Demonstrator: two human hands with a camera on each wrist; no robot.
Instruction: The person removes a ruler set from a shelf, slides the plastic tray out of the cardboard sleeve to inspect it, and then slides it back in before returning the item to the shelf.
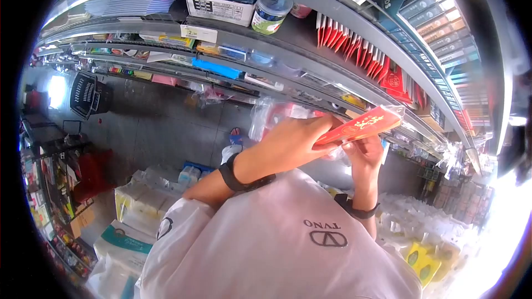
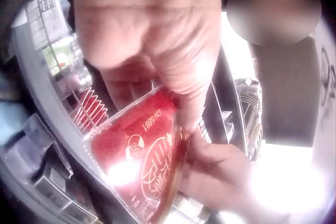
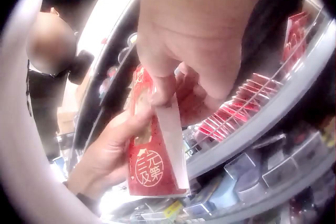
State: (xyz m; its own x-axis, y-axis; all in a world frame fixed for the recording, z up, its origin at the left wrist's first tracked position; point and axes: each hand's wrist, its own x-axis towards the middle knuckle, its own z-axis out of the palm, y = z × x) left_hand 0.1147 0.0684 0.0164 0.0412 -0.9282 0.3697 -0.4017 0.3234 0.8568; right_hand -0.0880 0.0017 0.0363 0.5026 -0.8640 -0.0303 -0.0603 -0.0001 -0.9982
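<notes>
A pack of red envelopes (image 1: 363,125) with gold print and a clear plastic wrapper is held up in front of the chest. My left hand (image 1: 293,139) grips one end; its thumb lies across the printed face in the right wrist view. From the other side, my right hand (image 1: 366,154) pinches the pack's edge. A white strip (image 3: 172,142) shows along the pack's side, close under the right fingers. In the left wrist view the pack (image 2: 144,150) slants below the left palm, with the right hand (image 2: 220,174) behind its edge.
A row of similar red packs (image 1: 354,44) stands on the shelf ahead, beside a lidded jar (image 1: 271,14) and a white box (image 1: 219,8). Dark books (image 1: 432,16) line the right-hand shelf. Wrapped packages (image 1: 124,249) lie low at the left; a black basket (image 1: 86,95) stands further off.
</notes>
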